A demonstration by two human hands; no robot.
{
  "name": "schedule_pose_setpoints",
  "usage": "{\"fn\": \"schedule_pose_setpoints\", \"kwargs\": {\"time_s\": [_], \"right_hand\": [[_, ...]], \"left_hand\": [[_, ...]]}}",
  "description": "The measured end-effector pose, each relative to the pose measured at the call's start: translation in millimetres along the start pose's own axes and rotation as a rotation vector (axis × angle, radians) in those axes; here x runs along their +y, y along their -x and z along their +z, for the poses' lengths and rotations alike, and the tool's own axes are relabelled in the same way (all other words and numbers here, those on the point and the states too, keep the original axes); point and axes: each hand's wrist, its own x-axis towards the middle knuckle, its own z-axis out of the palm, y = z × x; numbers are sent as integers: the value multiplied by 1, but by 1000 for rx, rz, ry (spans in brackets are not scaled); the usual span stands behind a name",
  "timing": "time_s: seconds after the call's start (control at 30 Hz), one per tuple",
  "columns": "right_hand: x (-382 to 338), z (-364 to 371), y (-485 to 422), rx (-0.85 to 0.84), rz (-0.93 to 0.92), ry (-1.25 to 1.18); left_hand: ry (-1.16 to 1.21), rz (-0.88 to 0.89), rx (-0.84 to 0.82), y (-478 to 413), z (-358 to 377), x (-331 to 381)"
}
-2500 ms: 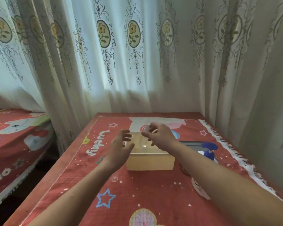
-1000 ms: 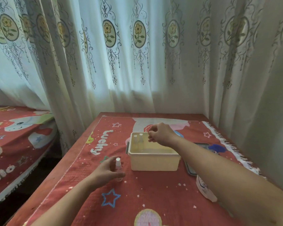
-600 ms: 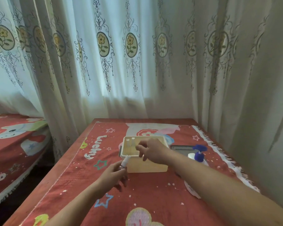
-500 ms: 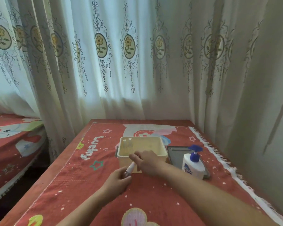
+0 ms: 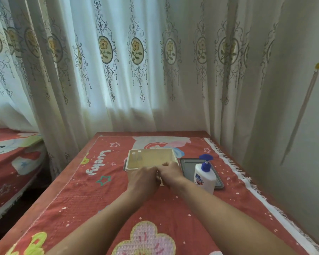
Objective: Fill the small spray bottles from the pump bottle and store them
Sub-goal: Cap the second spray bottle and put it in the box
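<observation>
Table (image 5: 75,183) under a red cartoon cloth (image 5: 92,203), fringe along its right edge. Cream plastic bin (image 5: 129,163) sits mid-table, toward the far edge. Two small spray bottles (image 5: 137,158), clear with white caps, stand upright side by side in the bin's far-left corner, touching or nearly so.

Left hand (image 5: 144,178) and right hand (image 5: 170,173) meet knuckle to knuckle at the bin's near rim, just right of its middle. Backs face the camera and both sets of fingers are curled in tight. Whatever is between them is hidden behind the knuckles, so I cannot tell if either hand grips anything, possibly a small item pinched at the join. Both forearms run in from the near edge of the table.

Pump bottle (image 5: 204,178), white with a blue pump head and blue-red label, stands upright right of the bin and just beside the right wrist, not touching it. It rests on the near part of a dark flat slab (image 5: 186,167) with a grey rim, which lies between the bin and the right edge.

Floral-print curtains (image 5: 136,70) hang behind the far edge. A bed (image 5: 11,159) with similar red cloth is off to the left.
</observation>
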Motion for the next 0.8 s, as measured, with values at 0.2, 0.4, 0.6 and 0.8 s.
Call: {"fn": "schedule_pose_setpoints", "kwargs": {"time_s": [0.2, 0.4, 0.6, 0.8], "right_hand": [[-7, -18, 10, -39, -347, 40], [-24, -41, 7, -398, -316, 28], [-32, -45, 14, -414, -209, 204], [-43, -54, 21, -604, -96, 40]], "left_hand": [[511, -141, -323, -12, -21, 0], [456, -134, -263, -14, -34, -19], [371, -104, -211, -13, -39, -19], [387, -137, -200, -1, -38, -28]]}}
